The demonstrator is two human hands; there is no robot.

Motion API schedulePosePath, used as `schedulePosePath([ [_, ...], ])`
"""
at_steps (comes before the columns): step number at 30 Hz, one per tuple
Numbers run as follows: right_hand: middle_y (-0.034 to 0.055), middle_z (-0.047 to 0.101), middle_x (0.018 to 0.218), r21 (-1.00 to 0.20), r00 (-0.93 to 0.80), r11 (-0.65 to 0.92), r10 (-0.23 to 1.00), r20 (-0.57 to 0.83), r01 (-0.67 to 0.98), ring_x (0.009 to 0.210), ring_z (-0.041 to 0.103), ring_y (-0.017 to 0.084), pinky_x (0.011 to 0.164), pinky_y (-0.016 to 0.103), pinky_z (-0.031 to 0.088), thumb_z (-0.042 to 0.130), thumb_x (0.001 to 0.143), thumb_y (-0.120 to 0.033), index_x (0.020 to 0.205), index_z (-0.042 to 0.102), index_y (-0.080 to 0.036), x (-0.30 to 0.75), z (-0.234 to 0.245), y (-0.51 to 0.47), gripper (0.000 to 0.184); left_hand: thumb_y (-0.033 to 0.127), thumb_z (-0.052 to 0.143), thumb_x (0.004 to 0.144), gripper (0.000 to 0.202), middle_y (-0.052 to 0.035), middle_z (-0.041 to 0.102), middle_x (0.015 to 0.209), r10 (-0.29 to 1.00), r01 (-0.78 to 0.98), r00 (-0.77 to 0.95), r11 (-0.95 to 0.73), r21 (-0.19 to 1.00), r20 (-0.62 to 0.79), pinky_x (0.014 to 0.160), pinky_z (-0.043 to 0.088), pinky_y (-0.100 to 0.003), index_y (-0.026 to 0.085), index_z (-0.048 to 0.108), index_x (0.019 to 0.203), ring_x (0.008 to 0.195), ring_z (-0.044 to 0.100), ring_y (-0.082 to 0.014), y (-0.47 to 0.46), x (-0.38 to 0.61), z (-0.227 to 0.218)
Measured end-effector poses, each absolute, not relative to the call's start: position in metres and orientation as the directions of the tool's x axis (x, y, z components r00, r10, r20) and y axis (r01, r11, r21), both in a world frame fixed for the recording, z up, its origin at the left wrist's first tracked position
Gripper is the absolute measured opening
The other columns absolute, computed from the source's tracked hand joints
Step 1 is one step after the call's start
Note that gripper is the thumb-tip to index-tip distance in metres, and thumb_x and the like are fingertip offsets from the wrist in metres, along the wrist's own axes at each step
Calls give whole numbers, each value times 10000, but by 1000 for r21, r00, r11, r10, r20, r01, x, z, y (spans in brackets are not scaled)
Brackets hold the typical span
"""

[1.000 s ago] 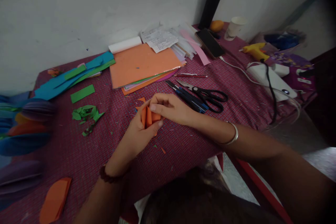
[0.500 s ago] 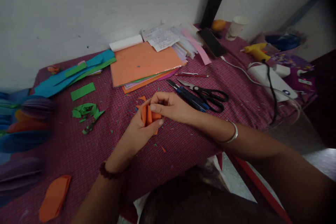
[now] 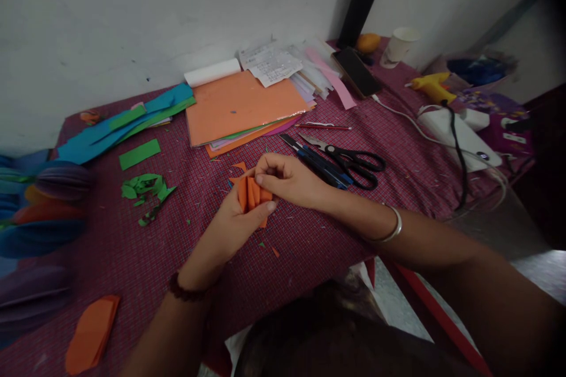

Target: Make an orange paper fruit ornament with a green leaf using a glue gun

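Tablecloth: spread below a pale wall.
Orange paper: held, folded, near frame centre.
Left hand: curled around the paper.
Right hand: pinched on the paper's upper right.

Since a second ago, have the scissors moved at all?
No, the scissors lie in the same spot relative to the orange sheet stack.

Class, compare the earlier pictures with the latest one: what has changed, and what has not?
The folded orange paper has opened out a little: more of its layers show side by side. The left hand and right hand both still hold it; nothing was let go. The scissors and green scraps stayed put.
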State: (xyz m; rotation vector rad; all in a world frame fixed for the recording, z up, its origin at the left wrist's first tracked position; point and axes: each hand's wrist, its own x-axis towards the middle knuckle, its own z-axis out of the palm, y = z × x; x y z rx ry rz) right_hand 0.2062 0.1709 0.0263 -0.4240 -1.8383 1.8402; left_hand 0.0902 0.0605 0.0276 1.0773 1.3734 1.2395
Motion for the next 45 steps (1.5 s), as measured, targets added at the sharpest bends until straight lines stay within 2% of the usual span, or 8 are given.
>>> schedulePosePath([
  [5, -55, 461, 699, -985, -833, 65, 527, 169, -160, 605, 430, 70, 551, 210, 352, 506, 773, -61, 800, 481, -173, 206, 27, 171, 118, 292, 743, 747, 318, -28, 642, 921, 969, 35, -222, 118, 992, -108, 854, 501, -374, 221, 606, 1026, 1014, 595, -243, 62, 93, 28],
  [8, -44, 456, 690, -987, -867, 73, 471, 161, -143, 609, 435, 79, 555, 222, 362, 539, 821, -154, 763, 493, -166, 208, 29, 171, 75, 273, 736, 748, 325, -26, 641, 963, 970, 28, -216, 119, 992, -110, 878, 498, -370, 222, 594, 1036, 1021, 598, -224, 62, 93, 28],
  [13, -40, 483, 680, -986, -882, 10, 446, 151, -164, 603, 452, 82, 556, 228, 377, 669, 828, -405, 727, 460, -173, 208, 31, 171, 329, 262, 733, 747, 319, -17, 637, 971, 976, -1, -188, 115, 993, -113, 845, 509, -356, 219, 579, 1023, 956, 609, -201, 63, 94, 30],
  [18, -36, 485, 684, -988, -876, 21, 460, 147, -154, 610, 445, 79, 552, 225, 375, 675, 820, -484, 729, 477, -163, 207, 28, 172, 389, 253, 736, 737, 326, -6, 625, 873, 973, 0, -202, 118, 993, -116, 774, 503, -332, 225, 584, 1024, 911, 601, -208, 64, 95, 31],
  [29, -49, 475, 655, -997, -858, 33, 508, 80, -74, 574, 432, 67, 512, 201, 350, 569, 873, -214, 739, 486, -164, 208, 32, 171, 165, 332, 778, 716, 268, 43, 464, 672, 975, -120, -152, 147, 982, -165, 535, 374, -252, 212, 550, 788, 577, 388, -101, 59, 91, 29],
  [35, -55, 452, 612, -996, -831, -21, 553, 62, -89, 548, 415, 73, 493, 199, 337, 576, 872, -278, 741, 477, -173, 209, 29, 174, 195, 338, 794, 685, 279, 40, 483, 665, 953, -278, -151, 214, 936, -263, 455, 309, -213, 212, 603, 844, 536, 374, -81, 58, 90, 34],
  [40, -39, 516, 667, -984, -872, -129, 487, 42, -119, 599, 471, 87, 523, 204, 392, 710, 789, -432, 805, 522, -168, 209, 30, 179, 325, 377, 735, 714, 245, -4, 584, 746, 886, -327, -266, 288, 900, -380, 502, 416, -226, 201, 609, 830, 640, 530, -126, 58, 90, 37],
  [45, -30, 563, 715, -985, -898, -141, 439, 31, -103, 632, 522, 94, 546, 205, 427, 755, 744, -485, 832, 523, -171, 210, 29, 183, 401, 412, 654, 776, 200, -54, 671, 904, 861, -250, -341, 304, 919, -377, 558, 493, -286, 232, 631, 860, 821, 620, -214, 58, 85, 33],
])
